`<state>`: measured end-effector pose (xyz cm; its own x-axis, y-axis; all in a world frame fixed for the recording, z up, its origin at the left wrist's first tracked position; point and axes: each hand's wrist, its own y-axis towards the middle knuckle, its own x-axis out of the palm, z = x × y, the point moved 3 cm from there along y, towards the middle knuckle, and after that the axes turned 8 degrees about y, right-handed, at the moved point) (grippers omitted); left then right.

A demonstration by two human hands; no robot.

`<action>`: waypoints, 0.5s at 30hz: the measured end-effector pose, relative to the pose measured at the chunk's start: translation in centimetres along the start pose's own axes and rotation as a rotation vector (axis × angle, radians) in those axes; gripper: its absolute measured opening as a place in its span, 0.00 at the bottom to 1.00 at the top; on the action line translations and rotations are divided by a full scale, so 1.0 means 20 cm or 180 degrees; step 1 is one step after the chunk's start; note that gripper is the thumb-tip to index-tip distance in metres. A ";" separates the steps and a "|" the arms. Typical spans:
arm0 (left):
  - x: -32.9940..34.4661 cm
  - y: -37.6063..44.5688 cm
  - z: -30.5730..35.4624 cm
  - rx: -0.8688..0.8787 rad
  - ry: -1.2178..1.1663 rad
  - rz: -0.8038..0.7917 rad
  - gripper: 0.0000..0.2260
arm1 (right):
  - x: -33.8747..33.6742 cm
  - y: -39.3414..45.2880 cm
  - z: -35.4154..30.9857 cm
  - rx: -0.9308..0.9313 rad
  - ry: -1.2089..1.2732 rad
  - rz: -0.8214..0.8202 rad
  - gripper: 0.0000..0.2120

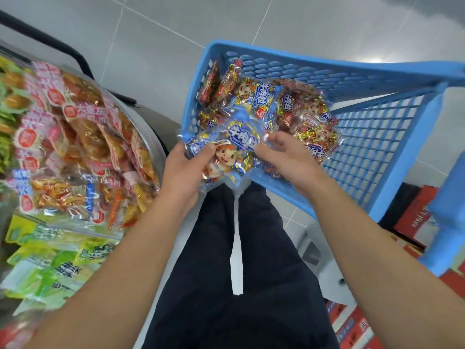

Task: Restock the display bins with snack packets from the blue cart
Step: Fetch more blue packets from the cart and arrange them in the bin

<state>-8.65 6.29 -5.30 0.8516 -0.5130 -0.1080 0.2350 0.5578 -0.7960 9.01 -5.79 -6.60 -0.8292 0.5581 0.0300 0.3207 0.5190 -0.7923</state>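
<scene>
A blue plastic cart (364, 137) with mesh walls stands in front of me, holding several snack packets (266, 96) in blue and gold foil with a cartoon face. My left hand (183, 170) and my right hand (286, 157) grip a bunch of these packets (226, 152) from both sides, at the cart's near-left corner. The thumbs and fingers curl round the bunch's edges. To the left, a display bin (151, 132) is heaped with pink-and-orange snack packets (75, 137).
A lower bin with green and yellow packets (50, 260) sits at the bottom left. Red cartons (415, 222) lie on the floor at the right, under the cart. My dark trousers (239, 273) fill the middle, and grey floor tiles (163, 34) lie beyond.
</scene>
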 end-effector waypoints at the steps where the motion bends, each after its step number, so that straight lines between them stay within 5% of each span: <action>1: 0.00 0.00 0.00 -0.0018 -0.0075 0.0021 0.08 | 0.01 -0.01 0.03 0.0039 0.0072 -0.0059 0.09; 6: -0.01 0.02 0.05 0.0038 0.0461 -0.0444 0.24 | -0.04 0.02 -0.01 -0.0169 -0.0133 -0.0012 0.12; 11: 0.02 0.03 0.07 0.0080 0.0689 -0.0941 0.23 | 0.01 0.08 -0.16 -0.0490 -0.1140 -0.0664 0.12; 15: 0.00 0.06 0.08 0.0102 0.0778 -0.0558 0.17 | 0.05 0.14 -0.17 -0.0400 -0.0739 -0.0088 0.16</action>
<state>-7.57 8.00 -5.39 0.6596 -0.7429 -0.1140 0.3865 0.4653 -0.7963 10.67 -1.61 -6.75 -0.9166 0.3867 -0.1014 0.3387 0.6165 -0.7108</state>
